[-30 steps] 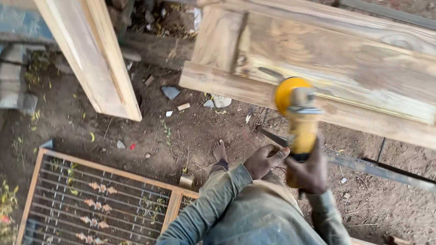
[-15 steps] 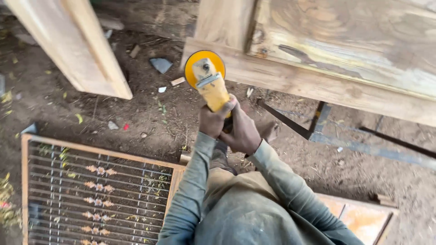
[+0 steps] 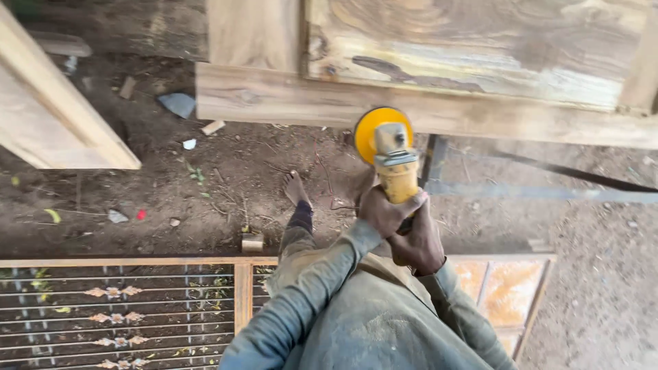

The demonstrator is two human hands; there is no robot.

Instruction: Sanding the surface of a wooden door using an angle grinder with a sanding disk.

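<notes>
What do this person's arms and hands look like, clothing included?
Both arms are covered by long, dusty grey-green sleeves reaching to the wrists. The left hand and right hand are bare: no gloves, and no rings or watch can be seen.

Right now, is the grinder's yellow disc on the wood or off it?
Cannot tell for certain. The yellow disc overlaps the lower edge of the wooden door frame, but contact is unclear. Both hands, left and right, grip the grinder.
</notes>
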